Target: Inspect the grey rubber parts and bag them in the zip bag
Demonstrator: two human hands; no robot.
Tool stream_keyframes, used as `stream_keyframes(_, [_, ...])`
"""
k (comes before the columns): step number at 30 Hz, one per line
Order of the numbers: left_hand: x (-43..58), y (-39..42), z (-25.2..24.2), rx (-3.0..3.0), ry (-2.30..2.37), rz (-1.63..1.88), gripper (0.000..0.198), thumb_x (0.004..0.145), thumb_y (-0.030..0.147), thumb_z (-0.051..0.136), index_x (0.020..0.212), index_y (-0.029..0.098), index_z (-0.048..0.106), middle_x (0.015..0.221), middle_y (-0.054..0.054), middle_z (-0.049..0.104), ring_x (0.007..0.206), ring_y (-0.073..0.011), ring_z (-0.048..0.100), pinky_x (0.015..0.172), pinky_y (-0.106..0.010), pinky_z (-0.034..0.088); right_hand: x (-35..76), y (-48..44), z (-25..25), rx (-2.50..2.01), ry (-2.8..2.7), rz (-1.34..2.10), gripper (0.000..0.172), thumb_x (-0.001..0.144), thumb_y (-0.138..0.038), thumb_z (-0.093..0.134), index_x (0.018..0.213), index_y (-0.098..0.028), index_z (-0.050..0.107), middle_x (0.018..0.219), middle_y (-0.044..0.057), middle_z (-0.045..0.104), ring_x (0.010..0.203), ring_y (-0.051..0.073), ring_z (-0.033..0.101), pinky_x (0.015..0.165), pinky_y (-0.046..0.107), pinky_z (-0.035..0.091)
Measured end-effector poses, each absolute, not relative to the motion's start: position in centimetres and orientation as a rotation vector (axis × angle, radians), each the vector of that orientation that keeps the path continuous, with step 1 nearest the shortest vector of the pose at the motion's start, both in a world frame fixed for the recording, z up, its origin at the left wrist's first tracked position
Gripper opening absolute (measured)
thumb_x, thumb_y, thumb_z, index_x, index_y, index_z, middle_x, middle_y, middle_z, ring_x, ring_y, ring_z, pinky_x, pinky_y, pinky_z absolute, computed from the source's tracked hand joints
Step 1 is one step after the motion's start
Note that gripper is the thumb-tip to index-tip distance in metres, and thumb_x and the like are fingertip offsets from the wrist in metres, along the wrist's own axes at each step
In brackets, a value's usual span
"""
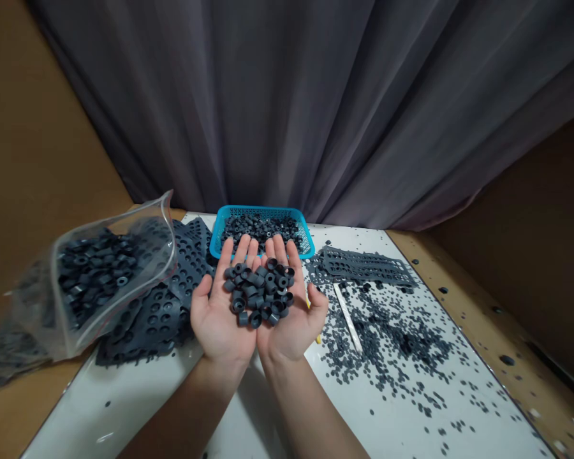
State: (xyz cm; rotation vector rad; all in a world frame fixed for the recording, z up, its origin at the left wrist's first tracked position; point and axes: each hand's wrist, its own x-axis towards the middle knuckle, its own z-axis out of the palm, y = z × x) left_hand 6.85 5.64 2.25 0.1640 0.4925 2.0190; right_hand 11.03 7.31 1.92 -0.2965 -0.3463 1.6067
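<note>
My left hand [224, 319] and my right hand [289, 319] lie side by side, palms up, fingers stretched forward. Across both palms rests a heap of small black rubber caps [261, 294], short and cup-shaped, some showing a hole in the middle. Just beyond my fingertips stands a blue plastic basket [213, 239] with many similar black pieces [263, 226] in it. To the left, a clear zip bag [119, 220] lies open toward me, filled with more black caps [100, 268]. Part of a yellow object [318, 339] shows beside my right wrist.
Black moulded rubber sheets [160, 315] with rows of cavities lie beside the bag. On the right are a perforated black sheet [368, 264], a white stick [347, 319] and many scattered black discs [387, 344] on the white table [387, 433]. A grey curtain [287, 108] hangs behind.
</note>
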Motion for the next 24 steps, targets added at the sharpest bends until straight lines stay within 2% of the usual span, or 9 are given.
stream_keyframes(8, [7.06,5.54,2.24,0.224,0.527,2.005,0.051,0.085,0.041,0.028,0.127,0.02,0.046,0.136,-0.007,0.046,0.127,-0.0229,0.039,0.105,-0.043,0.03,11.02,7.34,2.0,-0.283,-0.332,1.585,0.059,0.079,-0.044,0.024,0.125,-0.016,0.048,0.136,0.009,0.046,0.129,0.022,0.039,0.109,0.046,0.024])
stream_keyframes(12, [7.19,5.39,2.5,0.247,0.514,2.017,0.053,0.085,0.043,0.026,0.13,0.018,0.043,0.137,-0.008,0.045,0.129,-0.0228,0.036,0.108,-0.045,0.022,10.97,7.31,2.08,-0.293,-0.334,1.591,0.062,0.079,-0.046,0.023,0.129,-0.014,0.044,0.139,0.009,0.042,0.131,0.021,0.036,0.11,0.045,0.022])
stream_keyframes(17, [7.11,5.27,2.58,0.262,0.456,1.992,0.06,0.084,0.05,0.025,0.133,0.018,0.038,0.138,-0.007,0.044,0.131,-0.0211,0.032,0.111,-0.041,0.01,11.05,7.44,2.11,-0.315,-0.315,1.601,0.064,0.079,-0.048,0.024,0.13,-0.013,0.043,0.14,0.009,0.041,0.131,0.02,0.035,0.11,0.044,0.022])
stream_keyframes(24, [6.83,5.15,2.5,0.246,0.401,1.932,0.068,0.081,0.059,0.026,0.137,0.021,0.032,0.141,-0.005,0.039,0.132,-0.0201,0.029,0.112,-0.038,0.007,11.5,7.89,1.88,-0.391,-0.329,1.668,0.067,0.078,-0.053,0.024,0.13,-0.016,0.042,0.137,0.009,0.044,0.129,0.022,0.039,0.108,0.046,0.025])
